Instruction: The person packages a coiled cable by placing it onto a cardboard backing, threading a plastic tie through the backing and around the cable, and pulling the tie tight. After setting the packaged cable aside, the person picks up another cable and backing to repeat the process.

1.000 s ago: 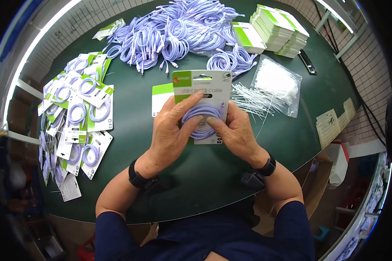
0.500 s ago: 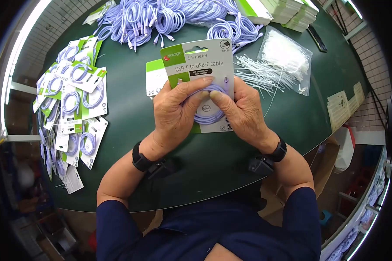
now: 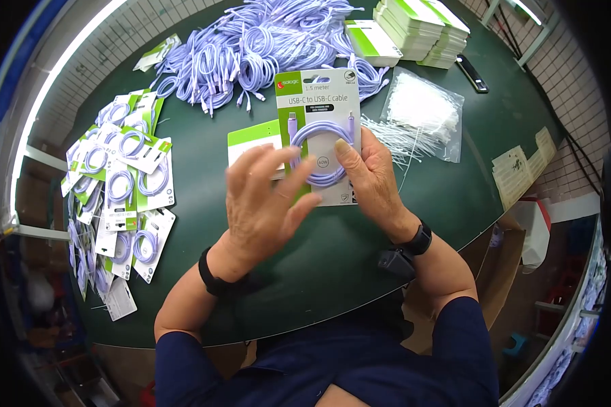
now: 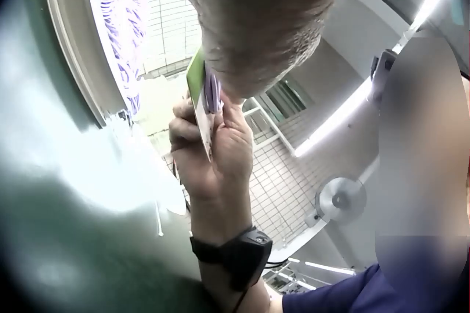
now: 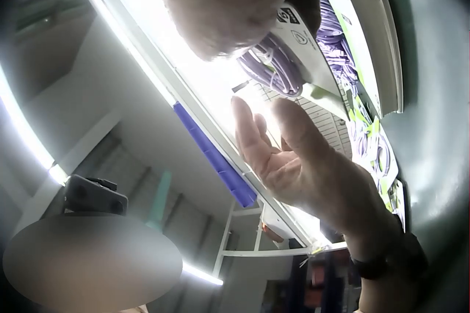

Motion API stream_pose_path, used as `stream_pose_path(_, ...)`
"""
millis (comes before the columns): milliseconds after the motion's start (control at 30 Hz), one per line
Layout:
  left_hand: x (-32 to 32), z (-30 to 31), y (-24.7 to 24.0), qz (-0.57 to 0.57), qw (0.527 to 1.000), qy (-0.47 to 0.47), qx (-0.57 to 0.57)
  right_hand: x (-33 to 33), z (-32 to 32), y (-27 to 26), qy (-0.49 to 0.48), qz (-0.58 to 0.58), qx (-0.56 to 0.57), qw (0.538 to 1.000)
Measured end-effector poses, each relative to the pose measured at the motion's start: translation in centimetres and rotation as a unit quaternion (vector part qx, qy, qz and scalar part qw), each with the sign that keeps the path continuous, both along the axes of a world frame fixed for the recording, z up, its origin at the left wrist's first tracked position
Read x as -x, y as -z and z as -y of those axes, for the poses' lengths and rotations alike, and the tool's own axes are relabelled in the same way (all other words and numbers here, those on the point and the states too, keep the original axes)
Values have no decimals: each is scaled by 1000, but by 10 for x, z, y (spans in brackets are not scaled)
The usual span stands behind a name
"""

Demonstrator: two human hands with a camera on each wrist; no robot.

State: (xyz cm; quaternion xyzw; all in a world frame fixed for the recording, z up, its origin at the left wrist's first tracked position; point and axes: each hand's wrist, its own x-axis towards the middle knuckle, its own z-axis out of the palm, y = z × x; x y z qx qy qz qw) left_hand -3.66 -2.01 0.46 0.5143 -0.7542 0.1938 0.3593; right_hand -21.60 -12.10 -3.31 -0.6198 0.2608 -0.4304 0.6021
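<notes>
My right hand (image 3: 375,169) holds a white and green cable card (image 3: 317,98) upright at its right edge, thumb in front and fingers behind. On the card's face sits a coiled lilac USB-C cable (image 3: 304,136), its two plug ends pointing up at either side. The left hand (image 3: 254,207), blurred, is just left of the card with fingers spread and nothing in them. In the right wrist view this left hand (image 5: 312,159) is apart from the coil (image 5: 272,71). Behind it on the table lies a stack of cards (image 3: 251,136), partly hidden.
Finished-looking cards with cables (image 3: 120,186) are heaped at the left. A large pile of lilac cables (image 3: 251,47) lies at the back, beside stacked cards (image 3: 414,30). White cable ties (image 3: 397,139) spill near a plastic bag (image 3: 424,108). A dark narrow object (image 3: 472,73) lies back right.
Both hands gripped the card earlier, thumbs at the coil. The left hand has let go and moved off to the left, leaving the card in the right hand.
</notes>
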Motion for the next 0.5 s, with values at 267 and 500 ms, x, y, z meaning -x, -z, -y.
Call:
stream_pose_path(267,18,20,7,-18,993,108,-44,-3,-4,9,50,70,12,996)
stream_pose_path(500,39,-2,-16,-4,991,89,-105,6,-14,-2,32,88,62,994)
